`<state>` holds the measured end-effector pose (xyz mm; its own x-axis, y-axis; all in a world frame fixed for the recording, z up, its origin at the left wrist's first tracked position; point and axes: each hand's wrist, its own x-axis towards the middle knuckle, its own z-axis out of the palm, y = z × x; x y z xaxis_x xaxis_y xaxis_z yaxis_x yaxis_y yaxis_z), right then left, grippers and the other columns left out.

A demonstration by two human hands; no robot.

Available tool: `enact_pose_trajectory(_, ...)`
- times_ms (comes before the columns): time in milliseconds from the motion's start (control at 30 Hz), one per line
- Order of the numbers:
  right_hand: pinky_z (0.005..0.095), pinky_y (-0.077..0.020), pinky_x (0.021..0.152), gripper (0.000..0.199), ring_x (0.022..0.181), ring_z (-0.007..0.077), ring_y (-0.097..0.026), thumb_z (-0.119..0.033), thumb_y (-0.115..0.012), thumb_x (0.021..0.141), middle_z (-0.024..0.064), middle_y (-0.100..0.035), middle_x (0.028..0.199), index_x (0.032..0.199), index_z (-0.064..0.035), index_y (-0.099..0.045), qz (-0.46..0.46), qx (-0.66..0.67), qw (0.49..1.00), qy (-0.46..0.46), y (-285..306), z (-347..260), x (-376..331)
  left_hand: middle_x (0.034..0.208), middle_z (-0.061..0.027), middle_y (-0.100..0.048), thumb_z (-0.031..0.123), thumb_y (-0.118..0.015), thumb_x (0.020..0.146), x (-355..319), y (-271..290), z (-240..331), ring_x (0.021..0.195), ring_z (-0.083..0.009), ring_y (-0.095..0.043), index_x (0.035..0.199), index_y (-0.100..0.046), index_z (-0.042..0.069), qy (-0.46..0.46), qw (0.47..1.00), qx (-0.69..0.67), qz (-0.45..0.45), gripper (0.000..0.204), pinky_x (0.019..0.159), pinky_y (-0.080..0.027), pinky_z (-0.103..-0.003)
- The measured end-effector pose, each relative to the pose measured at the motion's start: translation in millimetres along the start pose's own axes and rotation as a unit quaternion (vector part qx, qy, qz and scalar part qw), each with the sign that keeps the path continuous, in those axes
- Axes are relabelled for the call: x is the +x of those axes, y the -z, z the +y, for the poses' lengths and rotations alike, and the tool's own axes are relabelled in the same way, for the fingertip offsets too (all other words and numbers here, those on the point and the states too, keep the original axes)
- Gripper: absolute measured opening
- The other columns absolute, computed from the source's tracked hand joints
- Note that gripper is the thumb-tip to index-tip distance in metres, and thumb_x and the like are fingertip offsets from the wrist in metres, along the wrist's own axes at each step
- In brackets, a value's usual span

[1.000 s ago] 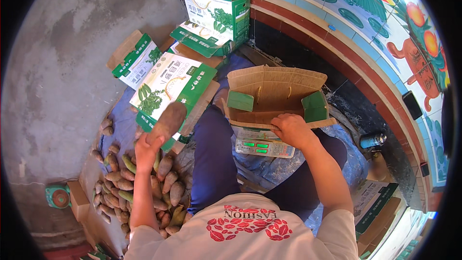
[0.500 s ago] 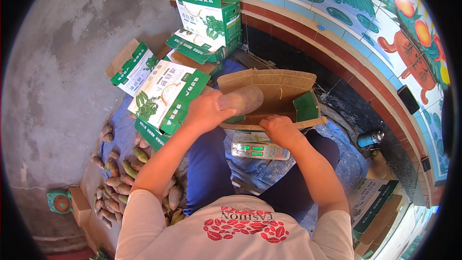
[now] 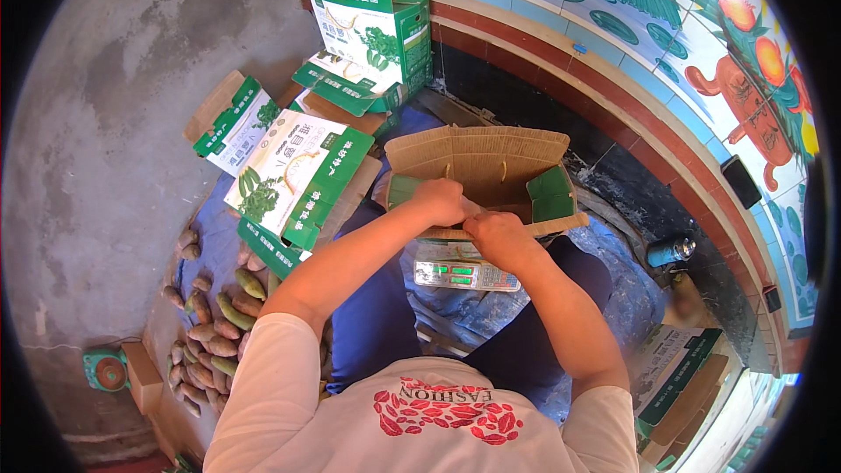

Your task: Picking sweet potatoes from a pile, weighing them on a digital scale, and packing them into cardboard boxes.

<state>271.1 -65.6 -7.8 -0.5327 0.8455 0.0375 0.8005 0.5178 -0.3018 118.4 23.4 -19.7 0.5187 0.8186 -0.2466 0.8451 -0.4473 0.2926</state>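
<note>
Painted tiles (image 3: 613, 26) curve along the right and top of the view; grey concrete (image 3: 105, 123) fills the left; a blue sheet (image 3: 213, 212) covers the ground between, with a pile of root vegetables (image 3: 223, 347), brown and green, lying to the person's left. An open box (image 3: 477, 142) of brown cardboard sits just beyond the knees, its far flap raised; it appears to rest on a scale (image 3: 469, 277), whose lit green displays show at its near side. Left hand (image 3: 441, 200) reaches down inside the box, fingers mostly hidden; a small pale patch shows beside them, though I cannot tell whether they hold a vegetable; right hand (image 3: 499, 238) is curled over the near edge of the box, gripping the cardboard, the two hands almost touching. More white and green boxes (image 3: 302, 162) stand and lean beyond the pile; a blue flask (image 3: 670, 250) is near the wall, well apart from the hands.

Several things could go wrong; a hard pull or lean on the near edge might tip the box toward the knees or slide it off the scale; the weight of either hand on the cardboard could falsify the reading; anything let go too high inside might knock the bottom and bruise; a soft fold could crease or tear under the grip.
</note>
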Motion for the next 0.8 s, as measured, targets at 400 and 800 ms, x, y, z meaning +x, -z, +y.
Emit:
enact_pose_trajectory(400, 0.0404, -0.0527, 0.071, 0.011, 0.083, 0.0294, -0.066, -0.005, -0.054, 0.079, 0.0126, -0.067, 0.087, 0.086, -0.0052, -0.061, 0.005, -0.025, 1.0, 0.014, 7, -7, 3, 0.099, -0.0234, -0.066, 0.034, -0.06, 0.08, 24, -41, -12, 0.093, -0.0365, -0.064, 0.093, -0.07, 0.002, 0.019, 0.988, -0.042, -0.148, 0.036, 0.081, -0.05, -0.041)
enact_pose_trajectory(800, 0.041, -0.0519, 0.071, 0.009, 0.081, 0.0299, -0.065, -0.009, -0.054, 0.082, 0.0113, -0.066, 0.084, 0.086, -0.0059, -0.061, 0.015, 0.003, 1.0, 0.002, 1, -3, 5, 0.089, -0.015, -0.068, 0.021, -0.059, 0.085, -49, 38, -18, 0.08, -0.0285, -0.065, 0.096, -0.068, 0.005, -0.062, 0.972, -0.214, 0.073, 0.022, 0.074, -0.051, -0.035)
